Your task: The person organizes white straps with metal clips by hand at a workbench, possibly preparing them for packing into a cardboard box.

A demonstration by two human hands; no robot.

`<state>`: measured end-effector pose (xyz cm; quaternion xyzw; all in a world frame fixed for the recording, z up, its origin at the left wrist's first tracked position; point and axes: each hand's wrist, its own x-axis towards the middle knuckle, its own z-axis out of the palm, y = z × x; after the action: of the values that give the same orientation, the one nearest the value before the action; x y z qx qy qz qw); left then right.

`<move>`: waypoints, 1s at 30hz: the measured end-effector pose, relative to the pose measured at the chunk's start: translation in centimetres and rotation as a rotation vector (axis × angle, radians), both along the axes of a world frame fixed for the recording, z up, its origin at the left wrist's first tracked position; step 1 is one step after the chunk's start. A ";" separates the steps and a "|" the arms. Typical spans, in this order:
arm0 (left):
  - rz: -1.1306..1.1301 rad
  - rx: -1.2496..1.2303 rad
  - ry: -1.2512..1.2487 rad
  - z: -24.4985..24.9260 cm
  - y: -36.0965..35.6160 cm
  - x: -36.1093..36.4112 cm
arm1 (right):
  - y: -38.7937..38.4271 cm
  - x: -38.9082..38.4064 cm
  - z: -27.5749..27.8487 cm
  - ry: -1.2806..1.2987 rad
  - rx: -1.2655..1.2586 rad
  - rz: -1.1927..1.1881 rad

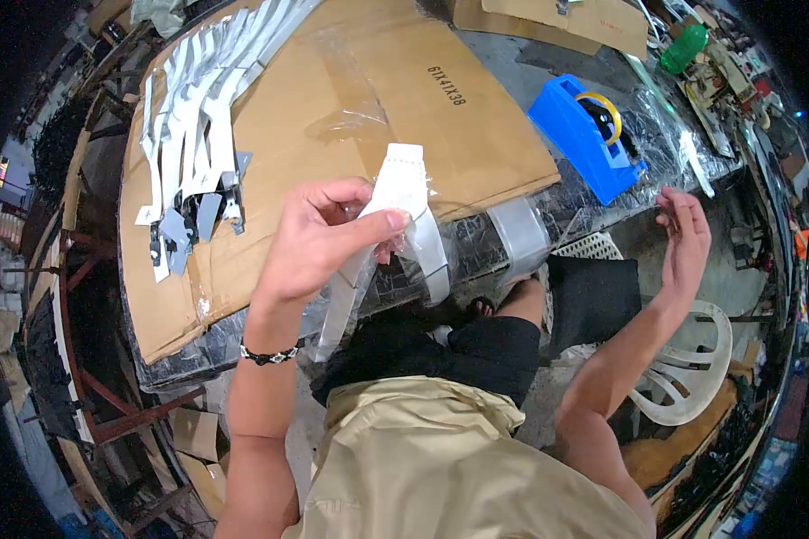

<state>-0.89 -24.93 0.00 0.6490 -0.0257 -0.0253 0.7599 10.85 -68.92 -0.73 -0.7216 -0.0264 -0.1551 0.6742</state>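
Observation:
White straps (403, 184) are pinched between the thumb and fingers of my left hand (333, 229), over the table's near edge. Their upper end points away from me, and the long ends hang down toward my lap. My right hand (686, 235) is raised at the right, beyond the table edge, its fingers slightly curled and close together; whether it holds anything small is unclear. Nearest to it is a blue tape dispenser (577, 144) with a yellow-rimmed roll. On the cardboard (333, 99) at the left lies a bundle of similar white straps (189, 126) with grey and black end pieces.
Clear plastic strips (520, 235) hang over the plastic-wrapped table edge (476, 250). A white plastic chair (692, 359) and a black cushion (593, 301) stand at the right. A green bottle (684, 48) and a cardboard box (548, 22) are at the back.

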 end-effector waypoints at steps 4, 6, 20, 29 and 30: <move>-0.014 0.037 -0.025 0.1 -0.5 0.1 | 8.6 -4.1 4.3 -0.134 -0.127 0.248; -0.019 0.034 -0.022 0.2 -0.8 0.1 | 12.7 -5.8 5.5 -0.118 -0.174 0.398; 0.024 0.095 -0.016 0.8 -1.5 -0.9 | 22.8 -5.8 5.7 -0.142 -0.336 0.878; 0.037 0.173 -0.035 1.2 -1.7 -1.0 | 23.2 -5.9 5.7 -0.206 -0.458 0.869; 0.039 0.160 -0.033 1.2 -1.8 -1.0 | 23.3 -5.9 5.7 -0.212 -0.475 0.865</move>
<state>-1.91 -26.73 1.15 0.7084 -0.0233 -0.0017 0.7054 4.94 -45.63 5.02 -0.7584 -0.4259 0.0766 0.4875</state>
